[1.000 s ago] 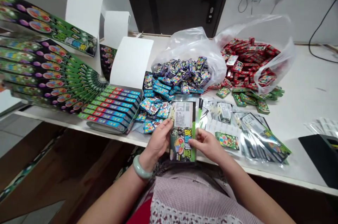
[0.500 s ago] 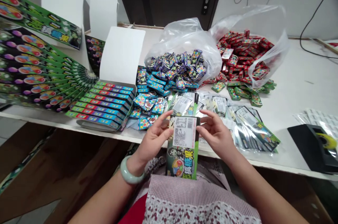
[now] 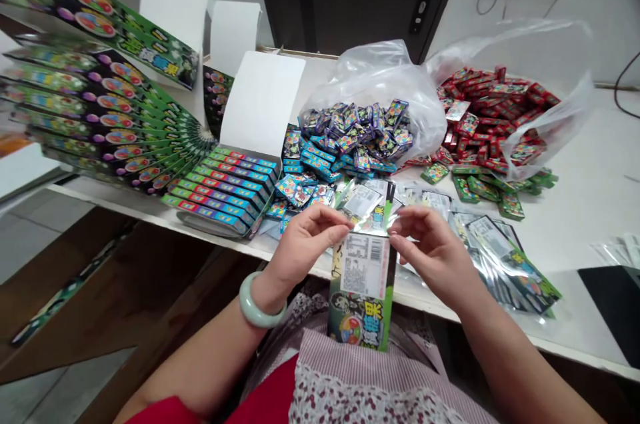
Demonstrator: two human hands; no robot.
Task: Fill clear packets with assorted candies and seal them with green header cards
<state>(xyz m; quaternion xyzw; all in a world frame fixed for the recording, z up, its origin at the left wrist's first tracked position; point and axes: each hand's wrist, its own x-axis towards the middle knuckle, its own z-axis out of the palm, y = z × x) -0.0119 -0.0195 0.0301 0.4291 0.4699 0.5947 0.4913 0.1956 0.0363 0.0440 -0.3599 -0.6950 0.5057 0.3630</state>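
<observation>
A flat candy packet (image 3: 361, 317) with green and black print and a white barcode label hangs upright at the table's front edge, its lower end against the apron. My left hand (image 3: 307, 241) pinches its top left corner between thumb and fingers. At the top right corner, my right hand (image 3: 433, 254) pinches it in the same way, its fingertips partly hidden. A transparent plastic edge shines between the two hands. Just behind them lie more packets (image 3: 364, 201) in transparent sleeves, and small blue candy boxes (image 3: 295, 187) are heaped beyond my left hand.
Left stands an open display carton (image 3: 263, 101) with rows of coloured boxes, beside fanned printed cartons (image 3: 125, 117). Plastic bags spill purple boxes (image 3: 357, 127) and red boxes (image 3: 493, 111); green boxes (image 3: 475, 187) lie before them. More sleeved packets (image 3: 510, 261) and a black object (image 3: 613, 304) are at right.
The view has turned left, so the scene sits further right. Both hands have shifted to the packet's top edge, where a shiny plastic edge now shows.
</observation>
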